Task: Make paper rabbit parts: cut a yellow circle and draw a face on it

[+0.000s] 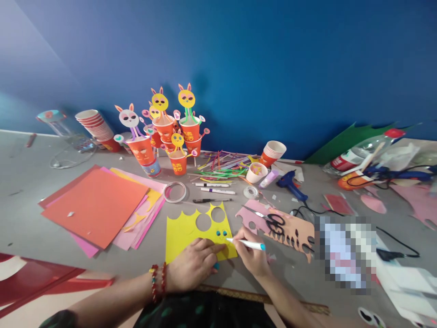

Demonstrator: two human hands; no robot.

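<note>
A yellow sheet of paper [180, 237] lies in front of me, with round holes and scalloped cut-outs along its far edge. Near its right side is a small drawn face [221, 233] with teal eyes. My right hand [251, 253] grips a white marker [251, 244] with a teal end, its tip at the drawing. Across the sheet's lower part rests my left hand [194, 264], index finger stretched toward the face. A small teal marker cap [215, 265] shows at its thumb, partly hidden by the hand. Black-handled scissors [275, 223] lie to the right on pink paper scraps [254, 212].
Coloured paper sheets [95, 205] are stacked at left. Behind stand red paper cups [179, 162] with rabbit figures, and pipe cleaners [218, 168]. Markers [218, 191], a pen [211, 200] and tape [175, 192] lie beyond the sheet. At right are a glue gun [292, 184] and a bottle [362, 152].
</note>
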